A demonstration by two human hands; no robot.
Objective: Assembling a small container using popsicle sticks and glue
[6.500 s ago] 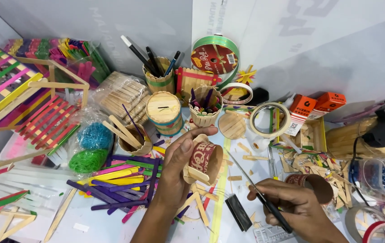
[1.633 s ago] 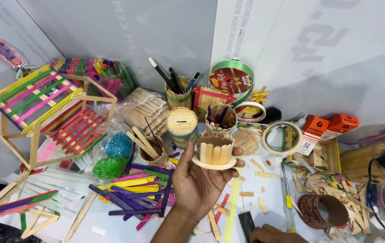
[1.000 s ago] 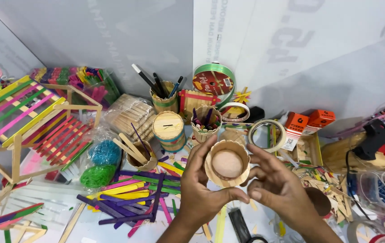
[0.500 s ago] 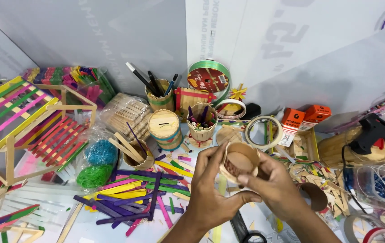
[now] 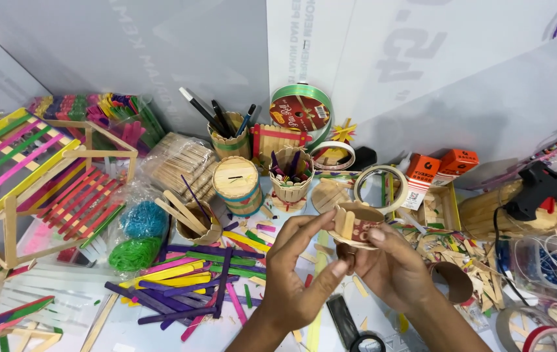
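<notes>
I had both hands up over the middle of the table, closed round a small stick cup [image 5: 356,225] made of bare wooden sticks glued around a card tube. My left hand [image 5: 298,274] gripped it from the left, thumb stretched along its near edge and fingers curled under it. My right hand [image 5: 392,267] cradled it from below and from the right, fingers wrapped round its base. The cup was tilted on its side, off the table, with its open mouth turned toward the far right.

Just beyond it lay a roll of tape [image 5: 381,188], and to the right of that stood 2 orange boxes [image 5: 438,171]. Farther off, a green ribbon spool [image 5: 301,111] leaned against the wall. To the left of the cup stood a round striped money box [image 5: 238,184] with a slot in its lid, and beside it a stick holder full of pens [image 5: 291,176]. Near my left wrist lay a heap of coloured sticks [image 5: 184,280], mostly purple, yellow and green. A brown card tube [image 5: 454,281] lay on the table just right of my right hand
</notes>
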